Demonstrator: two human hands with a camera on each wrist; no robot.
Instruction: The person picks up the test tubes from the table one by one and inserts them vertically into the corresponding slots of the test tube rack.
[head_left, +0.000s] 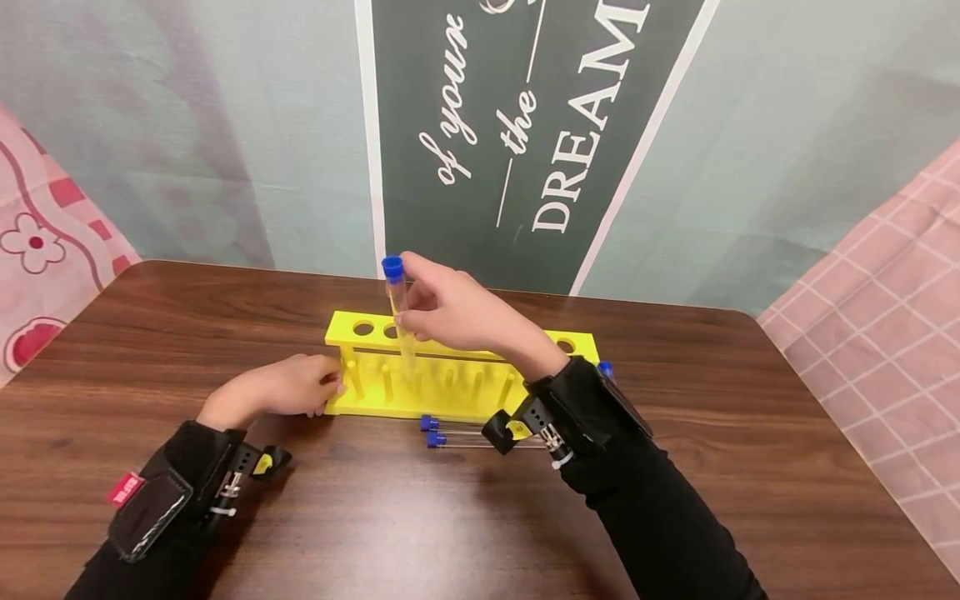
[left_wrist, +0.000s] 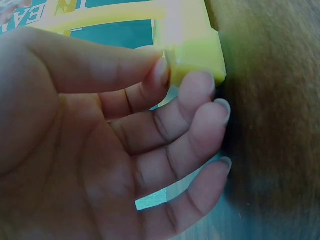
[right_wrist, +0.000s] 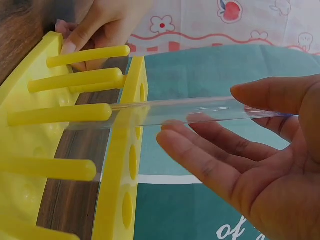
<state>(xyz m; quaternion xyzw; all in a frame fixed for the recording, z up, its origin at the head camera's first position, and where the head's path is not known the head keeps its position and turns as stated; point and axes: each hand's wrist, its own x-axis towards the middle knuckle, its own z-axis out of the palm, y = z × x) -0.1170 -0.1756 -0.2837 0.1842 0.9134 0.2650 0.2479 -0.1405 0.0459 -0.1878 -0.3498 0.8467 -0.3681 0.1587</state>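
Step in hand, as I am judging it: seating a tube in the rack; my right hand (head_left: 453, 308) is pinching a clear test tube (head_left: 397, 298) with a blue cap (head_left: 393, 268) between thumb and fingers, cap uppermost, slightly tilted; its lower part is lining up with about the third peg from the left end of the yellow test tube rack (head_left: 450, 408); whether its tip is passing through a hole or standing in front of the upper plate I cannot tell; my left hand (head_left: 288, 385) is pinching the rack's left end with thumb and forefinger, the other fingers loosely bent.

Next move, I am reckoning, is calling for straightening the tube over its hole and a steady left hold; two more capped tubes (head_left: 437, 439) are lying before the rack, and another blue cap (head_left: 605, 367) is showing by its right end.

Writing: the dark green backdrop panel (head_left: 450, 217) is reading "of your", "the", "DREAM"; a red tag (head_left: 125, 489) on my left wrist strap (head_left: 150, 512) is carrying pale lettering, illegible.
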